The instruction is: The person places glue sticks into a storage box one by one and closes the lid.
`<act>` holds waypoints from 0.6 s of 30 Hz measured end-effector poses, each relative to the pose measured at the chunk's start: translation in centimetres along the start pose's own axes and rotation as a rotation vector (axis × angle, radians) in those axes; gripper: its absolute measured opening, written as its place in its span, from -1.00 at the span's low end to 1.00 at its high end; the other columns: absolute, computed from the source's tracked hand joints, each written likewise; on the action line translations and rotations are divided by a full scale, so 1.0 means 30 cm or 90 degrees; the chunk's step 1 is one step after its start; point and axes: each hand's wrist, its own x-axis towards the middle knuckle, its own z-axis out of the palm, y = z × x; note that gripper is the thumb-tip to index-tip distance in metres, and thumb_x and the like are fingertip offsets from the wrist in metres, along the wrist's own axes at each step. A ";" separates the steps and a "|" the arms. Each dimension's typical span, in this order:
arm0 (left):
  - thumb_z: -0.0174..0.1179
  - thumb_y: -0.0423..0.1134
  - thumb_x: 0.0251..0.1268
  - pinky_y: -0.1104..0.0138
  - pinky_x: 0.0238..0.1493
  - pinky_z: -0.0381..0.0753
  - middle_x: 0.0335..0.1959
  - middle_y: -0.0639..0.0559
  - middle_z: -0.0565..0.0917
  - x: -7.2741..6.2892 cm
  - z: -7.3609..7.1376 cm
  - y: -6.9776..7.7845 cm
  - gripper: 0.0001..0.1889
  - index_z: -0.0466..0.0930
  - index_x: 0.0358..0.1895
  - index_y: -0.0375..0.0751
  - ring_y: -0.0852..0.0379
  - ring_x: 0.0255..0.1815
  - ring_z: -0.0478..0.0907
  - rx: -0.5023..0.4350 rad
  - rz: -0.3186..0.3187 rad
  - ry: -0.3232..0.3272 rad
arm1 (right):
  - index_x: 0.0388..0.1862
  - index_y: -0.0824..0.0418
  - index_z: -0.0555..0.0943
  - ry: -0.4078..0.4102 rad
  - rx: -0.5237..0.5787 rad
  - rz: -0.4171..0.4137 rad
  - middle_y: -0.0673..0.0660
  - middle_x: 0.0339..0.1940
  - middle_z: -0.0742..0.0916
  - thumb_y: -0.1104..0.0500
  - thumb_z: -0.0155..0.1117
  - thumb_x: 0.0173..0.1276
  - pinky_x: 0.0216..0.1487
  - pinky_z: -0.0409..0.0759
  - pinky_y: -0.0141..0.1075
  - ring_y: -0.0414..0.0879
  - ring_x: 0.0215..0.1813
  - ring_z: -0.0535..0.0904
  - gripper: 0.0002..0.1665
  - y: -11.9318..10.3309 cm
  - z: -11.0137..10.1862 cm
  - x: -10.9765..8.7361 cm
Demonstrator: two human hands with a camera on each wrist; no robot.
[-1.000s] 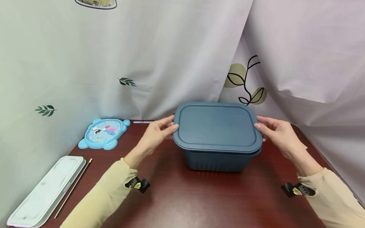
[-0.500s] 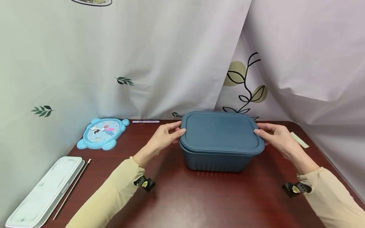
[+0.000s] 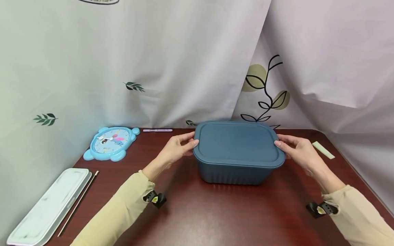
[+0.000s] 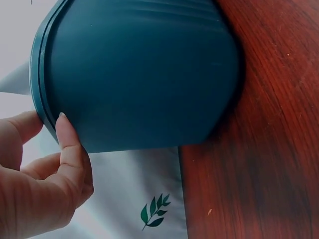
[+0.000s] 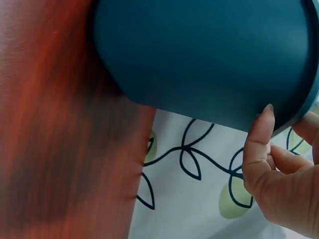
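A blue storage box (image 3: 234, 175) with ribbed sides stands on the dark red table. Its flat blue lid (image 3: 238, 143) lies level over the top, the rim lined up with the box all round in the head view. At the lid's left end my left hand (image 3: 173, 150) pinches the edge, thumb on top and fingers below. My right hand (image 3: 298, 150) grips the opposite end the same way. In the left wrist view, fingers curl under the lid's rim (image 4: 42, 74) beside the box wall. The right wrist view shows a fingertip against the box side (image 5: 199, 59), just beneath the rim.
On the left lie a light blue bear-shaped toy clock (image 3: 110, 143), a long white case (image 3: 50, 205) and a thin metal rod (image 3: 78, 203). A purple pen (image 3: 157, 130) is at the back edge, a pale green strip (image 3: 323, 150) at right. A white curtain (image 3: 184, 61) hangs behind.
Both hands have lowered the lid from a raised, tilted position onto the box. It has come down and slightly right, and the gap beneath its front edge has closed.
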 end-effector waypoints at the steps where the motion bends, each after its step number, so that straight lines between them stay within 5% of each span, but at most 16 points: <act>1: 0.14 -0.21 0.34 0.13 -0.01 0.61 0.17 -0.25 0.44 0.001 0.001 -0.002 -0.42 0.23 0.38 -0.25 0.16 -0.21 0.64 -0.003 -0.001 0.000 | 0.31 0.44 0.32 0.003 -0.001 -0.003 -0.36 -0.26 0.59 -0.02 0.13 0.40 -0.28 0.63 -0.48 -0.35 -0.35 0.67 -0.30 0.003 0.001 -0.004; 4: 0.13 -0.23 0.34 0.08 0.01 0.59 0.21 -0.25 0.43 0.001 0.002 -0.003 -0.43 0.24 0.38 -0.26 0.20 -0.20 0.62 -0.011 -0.004 -0.002 | 0.30 0.42 0.35 0.017 -0.011 -0.007 -0.28 -0.21 0.63 -0.03 0.13 0.40 -0.30 0.63 -0.48 -0.35 -0.36 0.67 -0.32 0.008 0.003 -0.010; 11: 0.14 -0.27 0.33 0.08 0.03 0.58 0.27 -0.28 0.40 0.002 0.005 -0.007 -0.42 0.23 0.37 -0.33 0.16 -0.01 0.54 -0.046 -0.006 -0.008 | 0.33 0.37 0.33 0.029 -0.050 -0.003 0.41 0.11 0.58 -0.07 0.08 0.42 -0.30 0.59 -0.57 -0.48 -0.31 0.63 -0.31 0.005 0.008 -0.009; 18: 0.13 -0.26 0.33 0.17 -0.05 0.63 0.22 -0.28 0.43 -0.003 0.002 -0.021 -0.42 0.23 0.37 -0.34 0.23 -0.11 0.55 -0.030 0.007 -0.014 | 0.32 0.41 0.32 0.025 -0.032 -0.012 0.44 0.11 0.56 -0.03 0.07 0.43 -0.26 0.60 -0.56 -0.53 -0.26 0.60 -0.33 0.005 0.020 -0.022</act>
